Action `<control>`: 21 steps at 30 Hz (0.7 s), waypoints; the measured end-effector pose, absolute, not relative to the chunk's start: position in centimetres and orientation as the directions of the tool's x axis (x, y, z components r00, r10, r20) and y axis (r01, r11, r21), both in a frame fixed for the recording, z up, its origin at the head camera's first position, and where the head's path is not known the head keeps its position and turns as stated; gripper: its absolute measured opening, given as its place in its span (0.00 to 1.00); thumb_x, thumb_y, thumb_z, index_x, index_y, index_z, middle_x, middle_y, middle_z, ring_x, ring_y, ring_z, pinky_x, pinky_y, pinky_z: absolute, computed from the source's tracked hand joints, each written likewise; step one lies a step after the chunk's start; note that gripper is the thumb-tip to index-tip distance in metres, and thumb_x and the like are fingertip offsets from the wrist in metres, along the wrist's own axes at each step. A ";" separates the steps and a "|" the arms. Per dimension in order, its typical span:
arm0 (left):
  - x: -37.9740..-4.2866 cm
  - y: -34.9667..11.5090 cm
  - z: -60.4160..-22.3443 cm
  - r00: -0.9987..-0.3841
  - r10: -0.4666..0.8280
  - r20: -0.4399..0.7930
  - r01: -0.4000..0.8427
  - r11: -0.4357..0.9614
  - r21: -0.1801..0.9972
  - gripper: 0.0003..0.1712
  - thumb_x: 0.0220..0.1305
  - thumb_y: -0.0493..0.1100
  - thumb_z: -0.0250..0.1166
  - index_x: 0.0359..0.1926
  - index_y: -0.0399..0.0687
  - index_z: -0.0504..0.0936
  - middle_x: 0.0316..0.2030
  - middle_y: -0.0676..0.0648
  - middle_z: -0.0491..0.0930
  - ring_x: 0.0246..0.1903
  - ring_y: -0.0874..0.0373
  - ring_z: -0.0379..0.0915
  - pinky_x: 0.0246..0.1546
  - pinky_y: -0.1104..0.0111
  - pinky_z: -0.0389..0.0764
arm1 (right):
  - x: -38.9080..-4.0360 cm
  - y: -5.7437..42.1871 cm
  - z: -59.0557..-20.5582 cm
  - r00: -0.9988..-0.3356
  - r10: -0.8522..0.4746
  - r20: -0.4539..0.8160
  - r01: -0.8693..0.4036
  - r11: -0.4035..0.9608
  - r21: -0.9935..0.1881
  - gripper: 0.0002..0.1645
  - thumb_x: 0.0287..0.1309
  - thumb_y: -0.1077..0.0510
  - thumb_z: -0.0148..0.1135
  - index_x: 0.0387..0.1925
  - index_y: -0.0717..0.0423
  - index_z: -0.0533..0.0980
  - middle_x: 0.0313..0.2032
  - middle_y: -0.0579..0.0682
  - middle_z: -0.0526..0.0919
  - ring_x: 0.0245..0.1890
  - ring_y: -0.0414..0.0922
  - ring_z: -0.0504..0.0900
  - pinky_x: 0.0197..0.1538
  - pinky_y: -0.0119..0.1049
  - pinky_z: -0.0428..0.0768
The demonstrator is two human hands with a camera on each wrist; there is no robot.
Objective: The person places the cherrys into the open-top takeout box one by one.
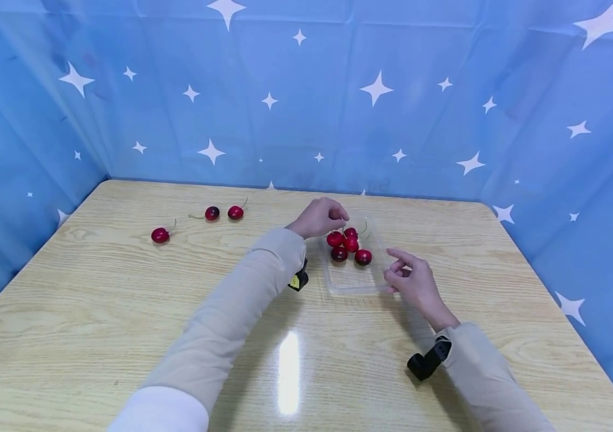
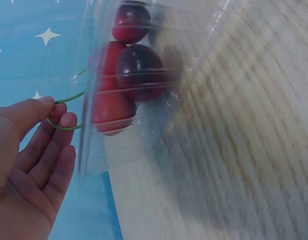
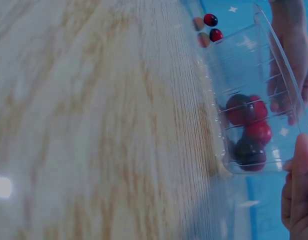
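Observation:
A clear plastic tray [image 1: 350, 287] sits mid-table with several red and dark cherries [image 1: 350, 243] in its far half. My left hand [image 1: 340, 219] hovers over the tray's far left corner and pinches the thin green stem [image 2: 64, 127] of a red cherry [image 1: 335, 239] between thumb and fingers. In the left wrist view my left hand [image 2: 60, 111] shows beside the tray wall [image 2: 159, 135]. My right hand [image 1: 397, 273] rests at the tray's right edge with relaxed fingers and holds nothing. The right wrist view shows its fingers [image 3: 295, 190] by the tray [image 3: 244, 55].
Three loose cherries lie on the wooden table [image 1: 122, 312] at the far left: one [image 1: 160, 235] nearer, two [image 1: 212, 213] [image 1: 235, 212] side by side. Blue star-print cloth [image 1: 392, 120] walls the table on three sides.

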State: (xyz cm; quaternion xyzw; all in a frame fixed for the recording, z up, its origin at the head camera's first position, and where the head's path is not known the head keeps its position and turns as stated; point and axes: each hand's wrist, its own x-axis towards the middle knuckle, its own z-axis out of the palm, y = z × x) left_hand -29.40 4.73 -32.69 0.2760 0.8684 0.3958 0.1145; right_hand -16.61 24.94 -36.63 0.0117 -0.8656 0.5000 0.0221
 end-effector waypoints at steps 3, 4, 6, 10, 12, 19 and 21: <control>-29.2 4.9 -32.8 -0.822 0.569 0.016 0.384 0.533 0.754 0.11 0.59 0.37 0.57 0.42 0.39 0.79 0.34 0.48 0.78 0.35 0.59 0.72 0.37 0.72 0.72 | -16.6 24.9 -36.6 -0.999 0.003 0.052 -0.043 0.497 -0.867 0.29 0.50 0.72 0.51 0.57 0.69 0.64 0.30 0.58 0.71 0.20 0.35 0.73 0.24 0.32 0.78; -29.1 5.0 -32.8 -0.822 0.569 0.018 0.385 0.532 0.754 0.11 0.59 0.37 0.57 0.42 0.39 0.79 0.34 0.48 0.78 0.35 0.59 0.72 0.37 0.72 0.72 | -16.6 24.9 -36.6 -0.999 0.003 0.053 -0.044 0.495 -0.868 0.29 0.50 0.72 0.51 0.57 0.69 0.64 0.30 0.58 0.71 0.20 0.35 0.73 0.24 0.32 0.78; -29.1 5.2 -32.9 -0.824 0.566 0.024 0.388 0.532 0.752 0.10 0.59 0.37 0.57 0.42 0.39 0.79 0.34 0.48 0.79 0.36 0.59 0.73 0.38 0.72 0.72 | -16.6 24.9 -36.6 -0.998 0.004 0.055 -0.046 0.490 -0.870 0.29 0.50 0.73 0.51 0.57 0.69 0.64 0.30 0.58 0.70 0.19 0.35 0.73 0.24 0.32 0.78; -29.1 5.4 -33.3 -0.832 0.555 0.026 0.383 0.540 0.750 0.10 0.60 0.38 0.58 0.42 0.41 0.80 0.36 0.49 0.79 0.37 0.60 0.72 0.39 0.72 0.71 | -16.6 24.9 -36.6 -0.998 0.004 0.058 -0.048 0.490 -0.870 0.28 0.50 0.73 0.51 0.57 0.69 0.64 0.30 0.58 0.70 0.19 0.35 0.73 0.24 0.32 0.78; -29.2 5.5 -33.5 -0.840 0.542 0.018 0.370 0.548 0.750 0.10 0.60 0.39 0.58 0.42 0.42 0.80 0.37 0.49 0.78 0.38 0.60 0.72 0.40 0.72 0.72 | -16.6 24.9 -36.6 -0.998 0.003 0.059 -0.050 0.488 -0.871 0.28 0.50 0.73 0.51 0.57 0.69 0.64 0.30 0.58 0.70 0.19 0.35 0.73 0.24 0.31 0.78; -29.3 5.5 -33.8 -0.857 0.515 0.007 0.336 0.549 0.765 0.12 0.60 0.40 0.58 0.45 0.43 0.79 0.42 0.50 0.76 0.41 0.60 0.71 0.40 0.72 0.72 | -16.6 24.8 -36.4 -0.998 0.004 0.058 -0.049 0.477 -0.878 0.29 0.50 0.73 0.51 0.57 0.69 0.64 0.30 0.57 0.71 0.19 0.38 0.75 0.23 0.31 0.77; -29.2 5.5 -33.7 -0.858 0.514 0.015 0.338 0.542 0.769 0.13 0.60 0.40 0.58 0.45 0.43 0.78 0.43 0.50 0.76 0.41 0.60 0.70 0.40 0.73 0.71 | -16.6 24.8 -36.4 -0.998 0.004 0.057 -0.048 0.480 -0.876 0.28 0.50 0.73 0.51 0.57 0.70 0.63 0.30 0.58 0.71 0.20 0.38 0.75 0.23 0.31 0.77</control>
